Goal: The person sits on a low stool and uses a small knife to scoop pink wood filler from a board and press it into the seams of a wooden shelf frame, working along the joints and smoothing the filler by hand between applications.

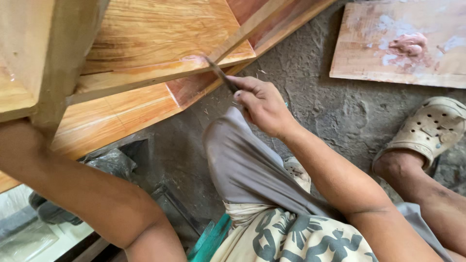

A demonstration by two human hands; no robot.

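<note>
A narrow metal blade (219, 73) is pinched between the thumb and curled fingers of the right hand (259, 104), its tip laid against the edge of a varnished wooden panel (160, 43) where a pale pink smear of filler (194, 60) is seen. The tool is held at a slant, handle end buried in the fist, tip pointing up and to the left toward the joint between the panel and a thin wooden strip (252, 26) that crosses it.

The wooden piece is made up of orange-brown boards with a marked grain, and a lower board (111, 114) is seen beneath the upper one. A pale, unvarnished post (46, 53) fills the upper left corner. The left forearm (82, 194) is stretched up behind that post, and the left hand is hidden by the wood, so whether it is spread or closed cannot be told.

The work is done low over a rough grey concrete floor (320, 106). A bent knee in grey cloth (242, 160) is raised beneath the right wrist, and a patterned cream and grey-green garment (296, 237) is seen at the bottom edge. A foot in a beige perforated clog (429, 128) rests on the floor at right. Farther off, at upper right, a flat board (388, 48) lies on the floor with a lump of pink putty (410, 43) and whitish smears on it.
</note>
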